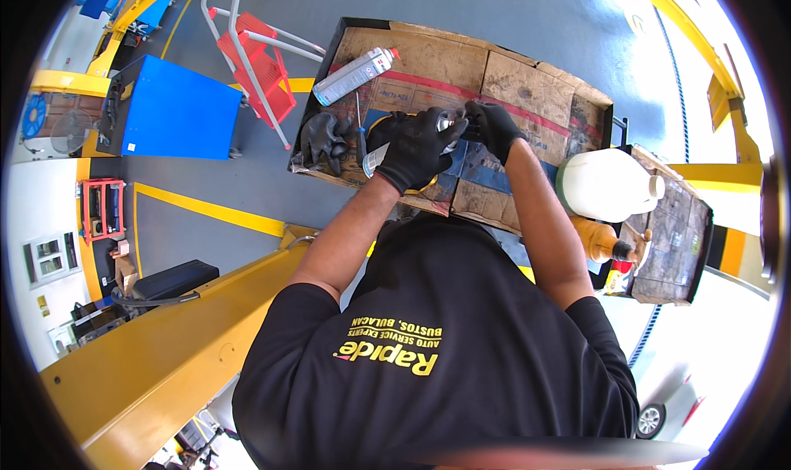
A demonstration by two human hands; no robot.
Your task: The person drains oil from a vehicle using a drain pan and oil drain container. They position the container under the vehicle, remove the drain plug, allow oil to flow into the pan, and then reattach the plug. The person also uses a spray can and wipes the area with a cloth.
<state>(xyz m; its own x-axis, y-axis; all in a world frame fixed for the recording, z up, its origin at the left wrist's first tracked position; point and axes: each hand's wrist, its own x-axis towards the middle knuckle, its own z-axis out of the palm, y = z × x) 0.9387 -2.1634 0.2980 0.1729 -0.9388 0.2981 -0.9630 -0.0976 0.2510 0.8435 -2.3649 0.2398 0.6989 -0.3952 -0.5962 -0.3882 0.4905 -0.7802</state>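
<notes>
My left hand (pixel 416 150), in a black glove, is closed around a spray can (pixel 376 159) that lies tilted, its top end toward the right. Close beside that top, my gloved right hand (pixel 494 130) has its fingers pinched together; what they hold, if anything, is too small to make out. Both hands are above a workbench top lined with worn cardboard (pixel 527 83). A second spray can (pixel 350 78) with a red tip lies at the far left of it. Nearer are a thin-shafted tool with a blue handle (pixel 361 140) and a crumpled black glove (pixel 324 137). Something yellow and black is partly hidden under my left hand.
On the right stand a large white jug (pixel 604 184) and an orange bottle (pixel 595 239) with a black cap. A red step ladder (pixel 262 74) and a blue cabinet (pixel 181 107) are at the left. A yellow beam (pixel 165 359) runs along my left side.
</notes>
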